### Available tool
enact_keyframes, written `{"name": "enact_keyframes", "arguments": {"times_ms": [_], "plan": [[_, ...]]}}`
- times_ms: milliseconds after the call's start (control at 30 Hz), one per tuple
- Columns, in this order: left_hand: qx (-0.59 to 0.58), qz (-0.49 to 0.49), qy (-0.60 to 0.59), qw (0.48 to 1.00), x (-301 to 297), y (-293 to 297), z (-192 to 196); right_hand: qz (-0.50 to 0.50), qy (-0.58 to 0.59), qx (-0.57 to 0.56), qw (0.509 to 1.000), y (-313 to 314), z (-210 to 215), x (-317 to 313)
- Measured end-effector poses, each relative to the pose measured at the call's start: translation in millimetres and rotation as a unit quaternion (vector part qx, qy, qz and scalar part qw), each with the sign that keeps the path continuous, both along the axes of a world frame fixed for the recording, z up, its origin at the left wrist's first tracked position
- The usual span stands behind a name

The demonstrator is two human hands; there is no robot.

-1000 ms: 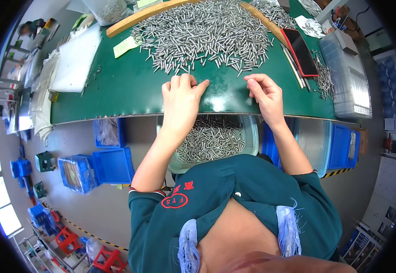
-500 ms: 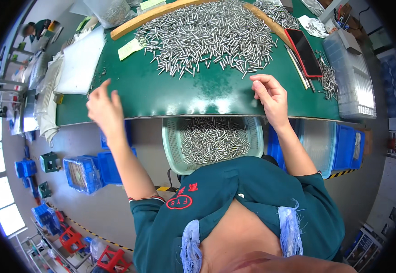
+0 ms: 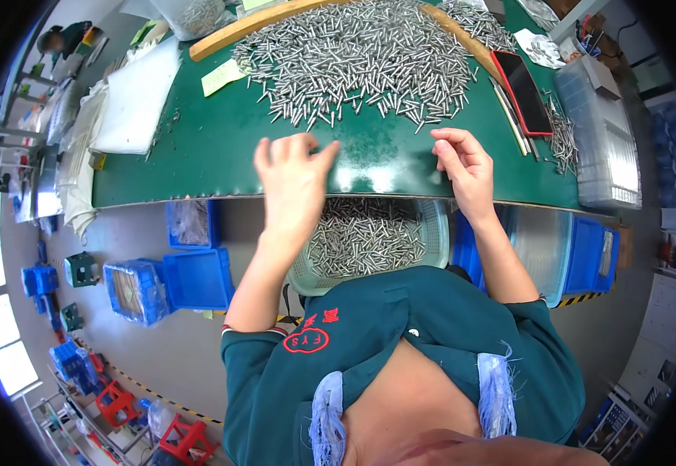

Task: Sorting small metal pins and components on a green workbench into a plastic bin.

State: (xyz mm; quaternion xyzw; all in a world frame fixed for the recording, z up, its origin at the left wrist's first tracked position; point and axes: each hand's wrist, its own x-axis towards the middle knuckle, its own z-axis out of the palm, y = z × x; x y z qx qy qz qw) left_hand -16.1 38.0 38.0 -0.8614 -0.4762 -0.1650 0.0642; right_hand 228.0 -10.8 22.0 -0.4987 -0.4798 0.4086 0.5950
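A large heap of small metal pins (image 3: 361, 58) covers the far part of a green table (image 3: 198, 147). My left hand (image 3: 293, 182) hovers over the table's near edge with fingers spread, holding nothing. My right hand (image 3: 465, 167) rests at the edge to the right, fingers loosely curled toward the heap, nothing visibly held. Under the edge, on my lap, a pale mesh basket (image 3: 435, 233) holds more pins (image 3: 365, 237).
A wooden strip (image 3: 276, 15) borders the heap at the back. A red-edged phone (image 3: 522, 92) and a clear lidded box (image 3: 602, 128) lie on the right, white sheets (image 3: 136, 101) on the left. Blue bins (image 3: 198, 276) stand on the floor.
My left hand swung out to the far left of the table edge, then came back toward the middle above the basket. My right hand stayed almost in place.
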Motion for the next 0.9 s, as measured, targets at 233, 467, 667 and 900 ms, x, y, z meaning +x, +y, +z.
{"name": "enact_keyframes", "arguments": {"times_ms": [233,467,667,900], "plan": [[0.131,0.298,0.084,0.942,-117,37,-4,0.017,0.016,0.018,1.000,1,-1,0],[0.192,0.343,0.089,0.915,-102,56,9,0.002,0.006,0.031,1.000,0,-7,0],[0.091,0.135,0.003,0.987,-47,52,-4,0.015,-0.026,0.031,0.999,2,-12,1],[0.042,0.135,-0.008,0.990,-18,57,-12,-0.054,-0.274,0.106,0.954,5,-4,-5]]}}
